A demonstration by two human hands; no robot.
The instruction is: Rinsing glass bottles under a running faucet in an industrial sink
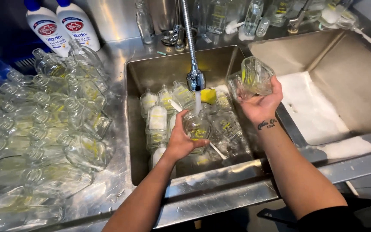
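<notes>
Our left hand (181, 139) grips a clear glass bottle (198, 129) under the faucet (195, 79) stream, while our right hand (263, 103) cradles a second glass bottle (252, 79) above the sink (151, 73).

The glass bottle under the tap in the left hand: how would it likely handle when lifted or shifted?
The glass bottle is clear glass, so probably rigid and fragile against the steel sink. Water runs onto it, so it is likely slippery in the left hand. As it fills, it probably grows heavier.
</notes>
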